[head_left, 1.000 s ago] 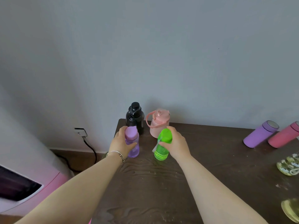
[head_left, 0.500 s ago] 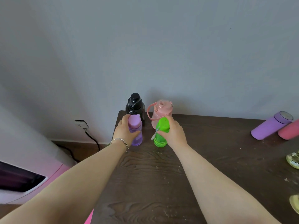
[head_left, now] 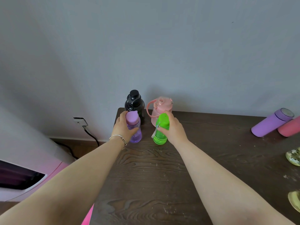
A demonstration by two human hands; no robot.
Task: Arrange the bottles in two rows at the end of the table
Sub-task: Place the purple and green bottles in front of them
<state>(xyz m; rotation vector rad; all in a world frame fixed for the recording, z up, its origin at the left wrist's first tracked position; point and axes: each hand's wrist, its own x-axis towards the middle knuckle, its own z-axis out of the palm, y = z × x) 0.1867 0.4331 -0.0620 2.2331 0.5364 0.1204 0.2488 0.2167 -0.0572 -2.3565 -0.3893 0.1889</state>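
Note:
My left hand (head_left: 123,127) grips a clear purple bottle (head_left: 135,130) standing on the dark wooden table (head_left: 146,176) near its far left corner. My right hand (head_left: 174,129) grips a bright green bottle (head_left: 160,135) standing just to the right of it. Behind them, against the wall, stand a black bottle (head_left: 134,101) and a pink jug (head_left: 160,106) with a loop handle. At the far right a purple flask (head_left: 272,122) and a pink flask (head_left: 290,127) lie on their sides.
The table's left edge drops off beside the purple bottle, with a wall socket and black cable (head_left: 84,127) beyond it. A white and pink appliance (head_left: 24,179) sits low at the left. Yellowish-green objects (head_left: 293,156) lie at the table's right edge.
Both hands have pushed the purple and green bottles further back toward the black bottle and pink jug. The view has shifted slightly, bringing the flasks on the right more into frame.

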